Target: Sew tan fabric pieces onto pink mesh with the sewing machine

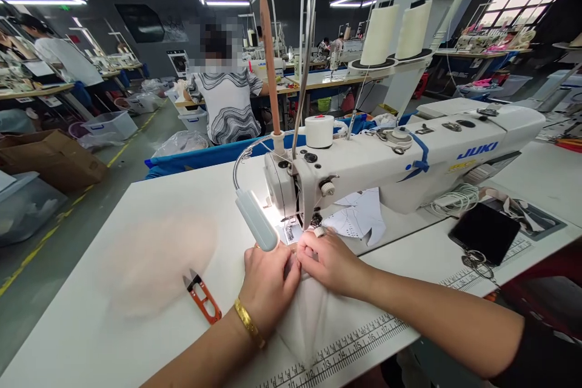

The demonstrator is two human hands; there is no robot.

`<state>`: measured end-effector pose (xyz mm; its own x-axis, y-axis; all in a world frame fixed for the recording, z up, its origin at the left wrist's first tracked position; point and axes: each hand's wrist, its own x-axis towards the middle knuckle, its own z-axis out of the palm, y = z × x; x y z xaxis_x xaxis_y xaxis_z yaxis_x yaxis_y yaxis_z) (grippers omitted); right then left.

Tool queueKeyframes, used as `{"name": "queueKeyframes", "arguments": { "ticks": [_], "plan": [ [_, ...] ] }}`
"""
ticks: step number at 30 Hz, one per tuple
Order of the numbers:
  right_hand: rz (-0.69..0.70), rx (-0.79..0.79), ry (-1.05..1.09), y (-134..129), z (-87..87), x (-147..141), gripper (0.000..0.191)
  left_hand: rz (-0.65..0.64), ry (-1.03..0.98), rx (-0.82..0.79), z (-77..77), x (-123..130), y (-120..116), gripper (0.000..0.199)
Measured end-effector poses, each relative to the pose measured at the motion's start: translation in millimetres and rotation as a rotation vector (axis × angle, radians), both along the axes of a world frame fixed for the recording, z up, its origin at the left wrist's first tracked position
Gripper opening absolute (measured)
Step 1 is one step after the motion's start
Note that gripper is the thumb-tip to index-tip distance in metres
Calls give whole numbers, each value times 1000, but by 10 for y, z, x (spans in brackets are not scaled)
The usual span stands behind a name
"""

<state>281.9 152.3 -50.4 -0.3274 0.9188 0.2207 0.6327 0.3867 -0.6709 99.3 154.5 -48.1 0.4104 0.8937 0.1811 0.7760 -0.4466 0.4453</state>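
Both hands meet just in front of the needle area of a white sewing machine [354,176]. Sheer pale fabric [304,321] hangs from my fingers over the table's front part. My left hand [268,279], a gold bracelet at its wrist, pinches the fabric close below the lamp head. Beside it, my right hand [330,260] grips the same fabric, fingers curled and thumb toward the left hand. The fingertips partly hide the presser foot and the fabric's edge. Orange-handled thread snips [202,297] lie left of my left wrist.
A small lamp [257,218] bends down over the needle area. Blurred pale fabric [159,260] lies on the left of the table. Printed paper pieces [357,215] rest under the machine arm. At right are a black phone [484,231] and keys [477,262]. A seated co-worker [227,97] is ahead.
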Motion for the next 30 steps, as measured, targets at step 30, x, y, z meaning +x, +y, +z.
{"name": "queueKeyframes", "arguments": {
  "ticks": [30],
  "plan": [
    [55, 264, -295, 101, -112, 147, 25, -164, 144, 382, -20, -92, -40, 14]
  ]
}}
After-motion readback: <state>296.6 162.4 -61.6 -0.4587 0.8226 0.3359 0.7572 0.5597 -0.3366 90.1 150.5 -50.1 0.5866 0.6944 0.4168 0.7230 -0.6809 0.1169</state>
